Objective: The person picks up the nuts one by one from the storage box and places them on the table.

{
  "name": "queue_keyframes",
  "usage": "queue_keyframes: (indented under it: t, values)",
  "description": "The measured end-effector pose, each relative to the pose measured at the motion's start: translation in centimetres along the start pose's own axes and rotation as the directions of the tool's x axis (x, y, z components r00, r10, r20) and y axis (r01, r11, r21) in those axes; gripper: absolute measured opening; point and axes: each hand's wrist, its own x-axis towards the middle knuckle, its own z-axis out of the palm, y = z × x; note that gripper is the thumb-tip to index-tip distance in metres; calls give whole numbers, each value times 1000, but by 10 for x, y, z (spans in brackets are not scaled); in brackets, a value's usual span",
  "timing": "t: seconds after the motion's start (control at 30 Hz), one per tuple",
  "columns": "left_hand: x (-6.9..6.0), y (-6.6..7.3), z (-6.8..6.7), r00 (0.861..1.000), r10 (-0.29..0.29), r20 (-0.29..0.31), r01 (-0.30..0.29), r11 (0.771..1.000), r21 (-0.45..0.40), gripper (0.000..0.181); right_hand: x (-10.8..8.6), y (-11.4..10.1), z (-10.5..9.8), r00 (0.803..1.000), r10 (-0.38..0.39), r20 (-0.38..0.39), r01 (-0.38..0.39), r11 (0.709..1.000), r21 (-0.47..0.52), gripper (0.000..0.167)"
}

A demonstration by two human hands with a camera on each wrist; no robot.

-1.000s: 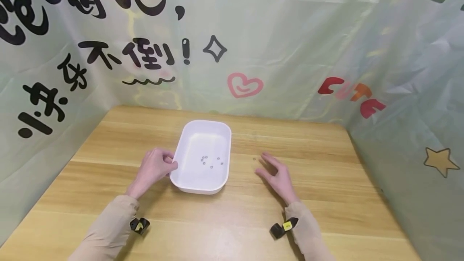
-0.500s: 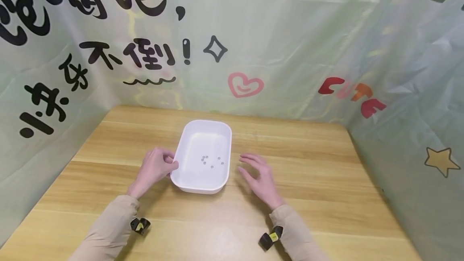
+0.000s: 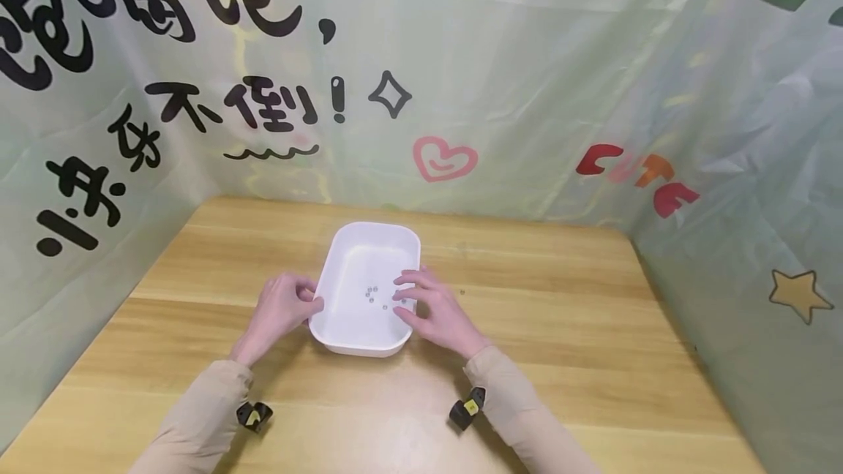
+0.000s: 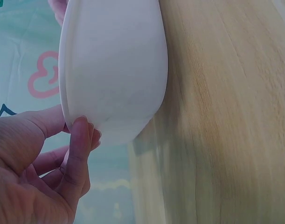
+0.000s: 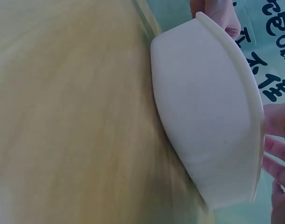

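Note:
A white rectangular tray [image 3: 362,335] holds several tiny clear beads [image 3: 372,300] scattered on its floor. At its left rim, the left hand [image 3: 279,309] pinches the edge between thumb and fingers, also seen in the left wrist view, with the hand [image 4: 53,168] around the tray's rim [image 4: 65,70]. Over the right rim reaches the right hand [image 3: 440,317], its fingers spread and slightly bent above the beads. In the right wrist view, that hand [image 5: 278,158] is partly visible beside the tray wall [image 5: 207,107]; whether it touches the rim, I cannot tell.
One tiny bead [image 3: 462,292] lies on the wooden table [image 3: 560,328], right of the tray. A printed cloth backdrop [image 3: 514,93] closes off the back and both sides. Each wrist wears a small black camera, the left one [image 3: 254,416] and the right one [image 3: 467,408].
The right hand has moved left from beside the loose bead to over the tray's right rim. The left hand keeps its pinch, and the tray has not visibly shifted on the table.

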Motion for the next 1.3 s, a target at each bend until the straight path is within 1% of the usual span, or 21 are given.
queue_keyframes:
  t: [0.1,0.17,0.3,0.4,0.57,0.63,0.73,0.83,0.97,1.1,1.2,1.3]
  values:
    - [-1,-2,0,1000,-11,2,11,1000,-4,26,4,-2,2,999,13,41,-13,1000,-2,16]
    - [-1,-2,1,1000,-18,0,18,1000,-3,26,6,-3,2,999,9,47,-9,1000,4,15]
    - [-1,-2,1,1000,-6,-1,6,1000,2,27,10,-4,3,998,23,51,-23,1000,-3,16]
    - [0,-2,0,1000,-3,-7,3,1000,7,27,14,-4,3,996,48,73,-46,999,-26,19]
    - [0,0,0,1000,3,-10,-3,1000,11,26,22,-7,2,989,69,129,-58,995,-87,22]
    - [0,0,0,1000,7,-11,-7,1000,16,25,25,-9,2,983,78,165,-55,989,-138,22]
    - [0,1,0,1000,2,-11,-2,1000,20,24,31,-11,4,968,103,229,-50,973,-227,21]
    - [-1,1,1,1000,6,-18,-6,1000,22,22,36,-14,4,951,135,279,-57,960,-273,22]
    - [-1,0,1,1000,9,-20,-9,1000,14,22,42,-17,5,934,169,315,-60,943,-327,22]
    - [-1,1,1,1000,3,-18,-3,1000,15,22,48,-17,8,921,169,351,-25,926,-378,20]
    - [-1,0,1,1000,1,-17,-1,1000,20,23,52,-17,11,911,175,373,-7,911,-412,16]
    - [-1,0,2,1000,-3,-15,3,1000,21,24,55,-17,14,903,202,380,-10,892,-452,11]
